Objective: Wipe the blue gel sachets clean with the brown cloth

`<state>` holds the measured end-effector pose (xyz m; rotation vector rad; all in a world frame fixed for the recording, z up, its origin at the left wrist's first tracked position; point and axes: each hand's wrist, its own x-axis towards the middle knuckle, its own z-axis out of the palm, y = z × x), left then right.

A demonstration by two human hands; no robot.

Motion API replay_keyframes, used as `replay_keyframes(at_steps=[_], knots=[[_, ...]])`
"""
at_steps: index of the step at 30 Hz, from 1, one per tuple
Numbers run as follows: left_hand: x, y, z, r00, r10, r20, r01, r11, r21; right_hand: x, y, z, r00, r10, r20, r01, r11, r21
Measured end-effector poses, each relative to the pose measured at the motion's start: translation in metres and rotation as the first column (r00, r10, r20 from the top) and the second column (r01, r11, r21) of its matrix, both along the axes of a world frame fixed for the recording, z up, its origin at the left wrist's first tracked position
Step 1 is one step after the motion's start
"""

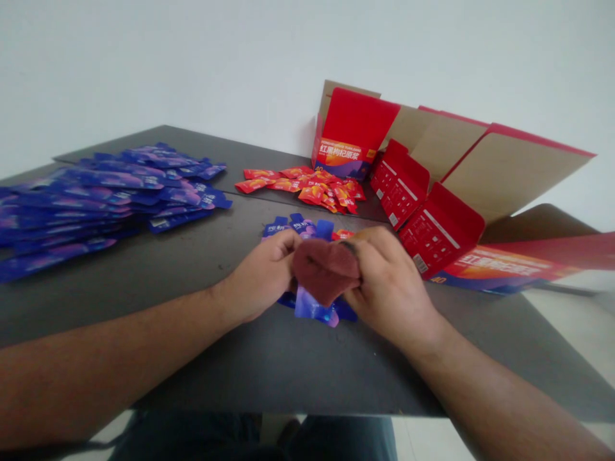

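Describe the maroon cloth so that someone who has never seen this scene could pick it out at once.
Find the dark grey table, then look this side of the heap of red sachets. Between the left grip and the right grip is the maroon cloth, seen over some blue sachets. Unlike the printed sachets around it, it is soft-looking, with no print showing.

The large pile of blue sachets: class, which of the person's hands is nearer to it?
Left. The left hand is right of the pile, apart from it; the right hand is farther right, beyond the maroon fabric.
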<state>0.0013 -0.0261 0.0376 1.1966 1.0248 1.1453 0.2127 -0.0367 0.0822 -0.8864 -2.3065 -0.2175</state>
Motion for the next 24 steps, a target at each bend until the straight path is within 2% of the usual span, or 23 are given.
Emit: replay_keyframes(at_steps=[2, 4, 6, 8, 10, 14, 15, 16, 20, 21, 24], knots=[[-0.004, 0.000, 0.000, 0.998, -0.009, -0.064, 0.013, 0.998, 0.065, -0.004, -0.003, -0.004, 0.984, 0.143, 0.104, -0.135, 0.988, -0.081], [-0.007, 0.000, 0.001, 0.994, -0.034, -0.103, 0.043, 0.996, 0.084, -0.004, -0.002, -0.006, 0.962, 0.239, 0.134, -0.223, 0.967, -0.124], [-0.007, 0.000, 0.001, 0.994, -0.056, -0.096, 0.063, 0.996, 0.065, -0.002, 0.002, -0.008, 0.974, 0.205, 0.095, -0.199, 0.978, -0.068], [-0.006, 0.000, 0.000, 0.996, -0.074, -0.056, 0.076, 0.997, 0.024, 0.001, 0.008, -0.008, 0.996, 0.090, 0.009, -0.090, 0.996, 0.018], [-0.005, 0.000, 0.000, 0.997, -0.070, -0.027, 0.070, 0.997, 0.009, 0.002, 0.010, -0.009, 0.998, 0.054, -0.034, -0.052, 0.998, 0.039], [-0.007, 0.000, 0.003, 0.988, -0.033, -0.150, 0.050, 0.993, 0.109, -0.002, 0.006, -0.010, 0.948, 0.303, 0.097, -0.296, 0.952, -0.078], [-0.008, 0.001, 0.004, 0.984, -0.036, -0.177, 0.059, 0.991, 0.123, -0.002, 0.005, -0.011, 0.938, 0.328, 0.115, -0.318, 0.943, -0.096], [-0.008, 0.001, 0.004, 0.981, -0.041, -0.190, 0.065, 0.990, 0.122, -0.002, 0.006, -0.011, 0.941, 0.320, 0.113, -0.310, 0.946, -0.097], [-0.007, 0.001, 0.001, 0.990, -0.027, -0.137, 0.035, 0.998, 0.053, 0.003, 0.013, -0.013, 0.997, 0.072, -0.030, -0.073, 0.997, -0.027], [-0.007, 0.001, 0.000, 0.992, -0.027, -0.122, 0.033, 0.998, 0.047, 0.003, 0.013, -0.012, 0.998, 0.057, -0.039, -0.059, 0.998, -0.033], [-0.009, 0.001, -0.001, 0.992, -0.078, -0.101, 0.087, 0.992, 0.089, 0.000, 0.008, -0.012, 0.974, 0.223, 0.041, -0.220, 0.972, -0.078]])
